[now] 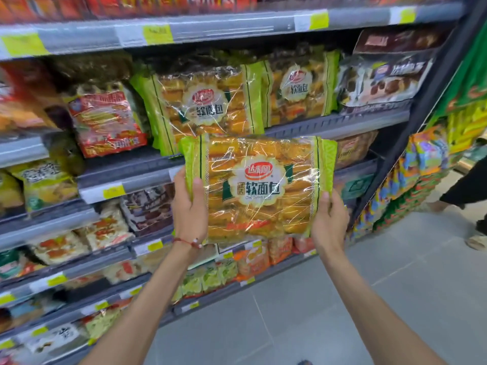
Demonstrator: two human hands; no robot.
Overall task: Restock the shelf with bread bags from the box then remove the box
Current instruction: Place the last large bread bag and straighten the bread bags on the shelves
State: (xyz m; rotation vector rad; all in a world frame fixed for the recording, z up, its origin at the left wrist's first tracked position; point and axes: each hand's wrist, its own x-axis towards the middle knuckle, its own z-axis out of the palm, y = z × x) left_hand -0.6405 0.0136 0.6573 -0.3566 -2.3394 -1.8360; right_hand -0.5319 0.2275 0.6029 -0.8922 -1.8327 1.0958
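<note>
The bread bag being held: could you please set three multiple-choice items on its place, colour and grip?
1. Where is the held bread bag? A: in the air before the shelves. B: on the floor. C: in a box.
2. What colour are its side edges? A: red. B: green. C: blue.
3. What holds it? A: one hand alone. B: both hands. C: nothing.
Key: 1 A, it hangs before the shelf fronts; 2 B, both side strips are green; 3 B, left hand and right hand each grip a side edge.
</note>
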